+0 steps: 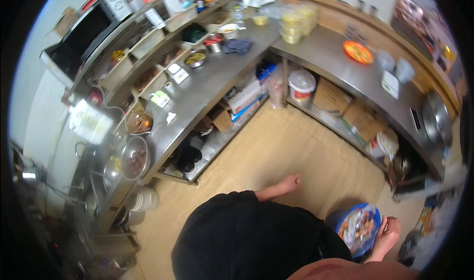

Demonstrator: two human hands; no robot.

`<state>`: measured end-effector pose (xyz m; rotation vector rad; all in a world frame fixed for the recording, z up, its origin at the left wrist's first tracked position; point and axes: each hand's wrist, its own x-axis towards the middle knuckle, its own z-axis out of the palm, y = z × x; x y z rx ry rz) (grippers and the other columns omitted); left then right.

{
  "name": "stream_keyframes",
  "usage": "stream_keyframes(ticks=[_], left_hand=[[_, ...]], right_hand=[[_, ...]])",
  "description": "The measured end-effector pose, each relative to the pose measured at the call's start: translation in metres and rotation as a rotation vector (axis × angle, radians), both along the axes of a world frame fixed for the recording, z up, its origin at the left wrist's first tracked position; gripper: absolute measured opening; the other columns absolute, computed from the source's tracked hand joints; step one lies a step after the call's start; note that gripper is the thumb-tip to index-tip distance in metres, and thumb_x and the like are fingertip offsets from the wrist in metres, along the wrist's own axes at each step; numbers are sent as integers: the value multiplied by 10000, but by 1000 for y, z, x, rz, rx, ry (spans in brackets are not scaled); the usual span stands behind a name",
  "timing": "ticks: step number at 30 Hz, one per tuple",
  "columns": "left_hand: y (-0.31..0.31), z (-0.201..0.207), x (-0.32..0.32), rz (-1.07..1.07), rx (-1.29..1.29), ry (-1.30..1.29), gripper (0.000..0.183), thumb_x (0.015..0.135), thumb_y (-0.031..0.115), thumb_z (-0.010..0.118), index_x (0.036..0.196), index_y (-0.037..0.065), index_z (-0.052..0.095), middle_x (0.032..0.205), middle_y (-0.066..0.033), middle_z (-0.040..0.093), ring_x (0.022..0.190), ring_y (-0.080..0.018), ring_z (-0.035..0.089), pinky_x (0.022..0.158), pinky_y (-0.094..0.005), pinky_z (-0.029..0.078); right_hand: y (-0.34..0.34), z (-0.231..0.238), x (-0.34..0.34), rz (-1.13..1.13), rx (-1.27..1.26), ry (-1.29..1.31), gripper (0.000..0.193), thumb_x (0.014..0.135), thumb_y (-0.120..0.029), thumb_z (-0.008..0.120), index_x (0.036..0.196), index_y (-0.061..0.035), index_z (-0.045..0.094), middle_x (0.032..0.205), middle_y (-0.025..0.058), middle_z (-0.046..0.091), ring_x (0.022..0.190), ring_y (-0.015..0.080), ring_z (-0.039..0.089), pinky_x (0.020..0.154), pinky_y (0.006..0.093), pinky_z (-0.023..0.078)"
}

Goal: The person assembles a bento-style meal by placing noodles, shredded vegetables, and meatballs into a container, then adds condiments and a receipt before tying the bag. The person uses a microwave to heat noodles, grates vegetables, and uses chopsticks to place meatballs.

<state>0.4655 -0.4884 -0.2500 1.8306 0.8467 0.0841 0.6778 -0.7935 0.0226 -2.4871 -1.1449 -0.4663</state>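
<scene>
My left hand (290,182) is out in front of my black-clothed body, over the tan floor. Its fingers are curled into a loose fist, and nothing shows in them. On the right, my right hand (388,234) hangs beside a blue bin (376,214), its fingers bent inward with no object visible in them. Whether that hand touches the bin's rim I cannot tell. Inside the bin lies a pale plastic liner with mixed orange and brown scraps (364,227). Both hands are slightly blurred.
Steel counters (217,75) run along the left and far right. A metal bowl of reddish pieces (136,157), a white scale (177,73) and an orange plate (358,52) stand on them. Cardboard boxes (332,97) and a white bucket (301,85) fill the lower shelf.
</scene>
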Motion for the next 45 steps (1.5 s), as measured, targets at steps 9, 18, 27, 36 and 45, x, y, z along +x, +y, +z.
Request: stream_keyframes(ticks=[9,18,27,36,45], left_hand=[[146,-17,-138,278,306,47,535,752,313,713,1215,99,554,1245,-199,521,1188,-357,464,992,-400,409],[219,-50,-185,513,224,197,596,742,422,725,1167,26,593,1184,-207,586,1154,-349,520,1002,-406,402],[373,7,-124,709,353,354,595,737,423,724,1177,48,584,1161,-221,592,1127,-383,521,988,-424,399],[545,54,-62,747,551,381,522,736,361,730,1149,73,591,1144,-178,590,1096,-364,517,958,-429,412],[693,80,-41,707,861,280,527,747,331,707,1172,49,571,1177,-183,567,1111,-364,501,973,-423,395]], right_hand=[[251,16,-40,465,65,10,168,703,-57,705,719,14,554,779,143,570,747,335,554,669,408,450],[408,-3,-20,669,51,74,175,665,-94,721,654,-21,563,732,109,574,729,307,558,668,399,461],[615,-64,71,879,152,166,204,668,-131,698,619,-48,518,687,114,535,698,329,541,628,432,439],[777,-64,140,1040,152,106,219,698,-200,717,645,-66,552,702,82,542,685,285,544,643,398,453],[904,-71,102,1187,157,116,185,738,-215,702,691,-88,576,761,50,554,771,252,557,689,379,461]])
